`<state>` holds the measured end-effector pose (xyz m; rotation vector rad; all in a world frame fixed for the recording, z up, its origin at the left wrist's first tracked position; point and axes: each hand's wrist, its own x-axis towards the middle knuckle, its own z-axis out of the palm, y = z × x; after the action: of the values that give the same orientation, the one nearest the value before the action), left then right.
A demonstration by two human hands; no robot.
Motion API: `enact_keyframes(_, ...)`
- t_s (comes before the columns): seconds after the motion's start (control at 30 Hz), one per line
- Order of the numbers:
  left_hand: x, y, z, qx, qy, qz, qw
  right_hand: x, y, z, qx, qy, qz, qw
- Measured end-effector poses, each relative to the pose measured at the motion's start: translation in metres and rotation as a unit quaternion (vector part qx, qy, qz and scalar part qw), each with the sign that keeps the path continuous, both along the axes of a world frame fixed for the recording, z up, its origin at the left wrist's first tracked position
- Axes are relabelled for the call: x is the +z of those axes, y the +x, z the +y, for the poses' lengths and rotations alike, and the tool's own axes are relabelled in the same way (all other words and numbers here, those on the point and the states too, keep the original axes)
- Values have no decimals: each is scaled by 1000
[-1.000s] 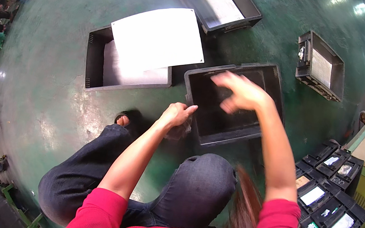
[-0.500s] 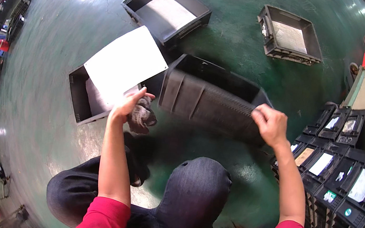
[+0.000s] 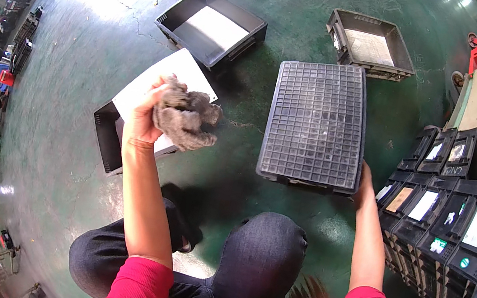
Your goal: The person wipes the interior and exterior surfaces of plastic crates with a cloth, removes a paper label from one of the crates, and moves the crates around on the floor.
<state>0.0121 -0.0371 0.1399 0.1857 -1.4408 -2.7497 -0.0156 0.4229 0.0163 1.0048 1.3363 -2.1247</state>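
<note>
As the black box (image 3: pixel 317 124) flips, its open side gives way to the gridded bottom, now exposed beyond the right knee (image 3: pixel 263 248)! Left hand (image 3: pixel 144 115) clutches a grey rag (image 3: pixel 186 120); right hand (image 3: pixel 365 186) touches the box's edge, fingers hidden, grip unclear.

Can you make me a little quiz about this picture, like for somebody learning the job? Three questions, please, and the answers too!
1. What is the person's left hand holding?

2. True or false: the right hand is at the near right corner of a black crate.

3. Which part of that crate faces the camera?
A) The open top
B) The gridded underside
C) A smooth white lid

Key:
1. A crumpled grey-brown cloth.
2. True; its fingers are mostly hidden by the crate.
3. B.
</note>
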Motion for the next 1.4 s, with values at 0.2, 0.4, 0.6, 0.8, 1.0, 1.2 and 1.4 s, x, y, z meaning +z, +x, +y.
enact_keyframes(0.2, 77, -22, 17, 10, -232, 94, 968, 0, -34, 70, 46, 74, 95, 992)
enact_keyframes(0.4, 127, -59, 25, 126, -382, 90, 911, 126, -24, 10, 205, 286, 324, 878)
enact_keyframes(0.6, 171, -88, 48, 166, -471, 134, 856, 62, 21, -50, 327, 580, 473, 576)
enact_keyframes(0.8, 158, -79, 135, 45, -416, 103, 902, -19, 67, -51, 365, 589, 464, 552)
enact_keyframes(1.0, 36, -94, 164, -21, -455, 151, 878, -24, 74, -30, 503, 534, 347, 584)
enact_keyframes(1.2, -150, -94, 115, -23, -687, -18, 726, 7, 33, -22, 414, 510, 324, 681)
enact_keyframes(1.4, -200, -54, 136, -10, -708, -38, 705, -102, -22, -104, 394, 540, 184, 721)
